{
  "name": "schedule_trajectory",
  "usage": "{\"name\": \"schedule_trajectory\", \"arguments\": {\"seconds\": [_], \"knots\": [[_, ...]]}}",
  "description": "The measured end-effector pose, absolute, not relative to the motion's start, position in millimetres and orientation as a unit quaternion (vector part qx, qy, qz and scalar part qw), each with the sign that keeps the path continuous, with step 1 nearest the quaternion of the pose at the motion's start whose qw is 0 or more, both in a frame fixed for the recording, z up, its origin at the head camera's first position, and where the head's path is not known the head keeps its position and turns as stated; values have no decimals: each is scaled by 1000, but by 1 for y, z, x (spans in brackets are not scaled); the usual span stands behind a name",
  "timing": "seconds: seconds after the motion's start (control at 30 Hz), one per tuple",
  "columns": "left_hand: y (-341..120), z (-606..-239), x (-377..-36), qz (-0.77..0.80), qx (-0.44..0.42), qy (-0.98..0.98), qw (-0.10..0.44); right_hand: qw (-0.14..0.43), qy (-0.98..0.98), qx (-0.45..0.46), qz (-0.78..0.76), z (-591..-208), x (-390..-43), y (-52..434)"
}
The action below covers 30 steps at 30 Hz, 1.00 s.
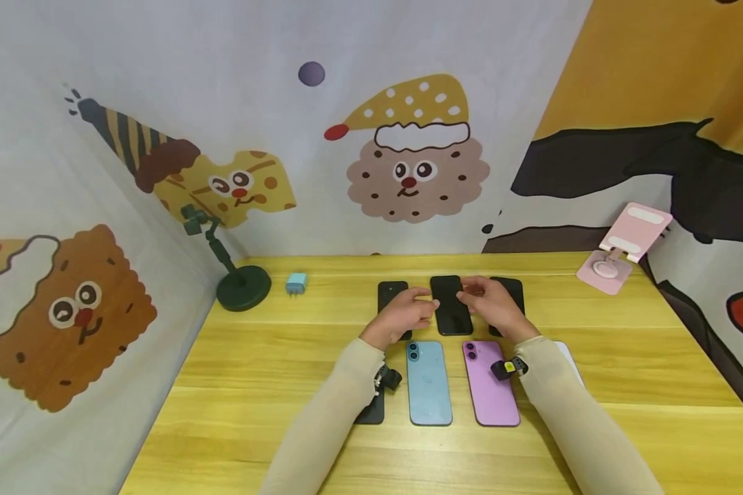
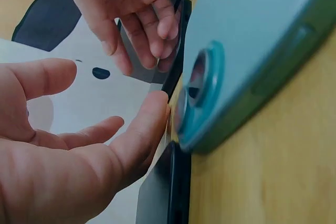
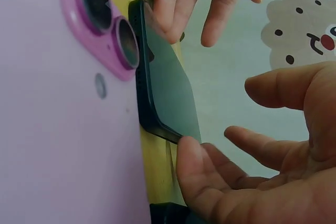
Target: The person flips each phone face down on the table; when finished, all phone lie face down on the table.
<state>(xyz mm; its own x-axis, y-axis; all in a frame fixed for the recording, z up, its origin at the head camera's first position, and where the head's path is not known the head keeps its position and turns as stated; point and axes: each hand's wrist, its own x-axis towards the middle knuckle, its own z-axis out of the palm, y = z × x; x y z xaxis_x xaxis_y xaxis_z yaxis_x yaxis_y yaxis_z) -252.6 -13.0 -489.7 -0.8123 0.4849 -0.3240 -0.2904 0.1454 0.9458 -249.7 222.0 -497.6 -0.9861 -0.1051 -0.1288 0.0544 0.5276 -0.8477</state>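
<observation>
While a green stand [image 1: 243, 287] rises from the far edge of the table [image 1: 223, 412] at the middle left of the head view, a light-blue plug [image 1: 296, 282] lies just right of it. Nearer the centre, a dark front phone [image 1: 373, 411] sits low in the frame, partly under the left sleeve [image 1: 331, 405], and a dark back phone [image 1: 391, 294] lies above it, partly covered by the left hand [image 1: 408, 311]. That hand's fingers are relaxed and grasp nothing; one tip appears to touch the left edge of the black phone [image 1: 452, 309], which lies flat just right of the frame's centre. Below, in the lower centre, a blue phone [image 1: 429, 385] lies camera side up. At the black phone's right edge, the right hand [image 1: 494, 302] also has loose, unclenched fingers, a tip touching the phone's corner in the right wrist view. Under its wrist lies a purple phone [image 1: 489, 407], camera side up. Another black handset [image 1: 512, 287] is partly behind the right hand, and a white phone [image 1: 568, 359] shows beside the right sleeve [image 1: 578, 412]. A pink stand [image 1: 634, 227] occupies the middle right.
</observation>
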Motion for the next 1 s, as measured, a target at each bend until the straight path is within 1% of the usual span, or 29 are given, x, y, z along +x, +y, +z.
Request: {"name": "schedule_trajectory", "arguments": {"seconds": [0.2, 0.6, 0.8, 1.0], "knots": [[-8, -492, -254, 655, 50, 693, 296, 107, 867, -11, -486, -493, -248, 222], [-2, -486, -249, 670, 24, 690, 273, 110, 855, -3, -507, -496, -247, 224], [-6, -480, -246, 672, 19, 693, 261, 119, 854, 5, -506, -495, -247, 216], [-8, -485, -246, 696, 13, 671, 256, 133, 847, 2, -515, -493, -244, 209]]}}
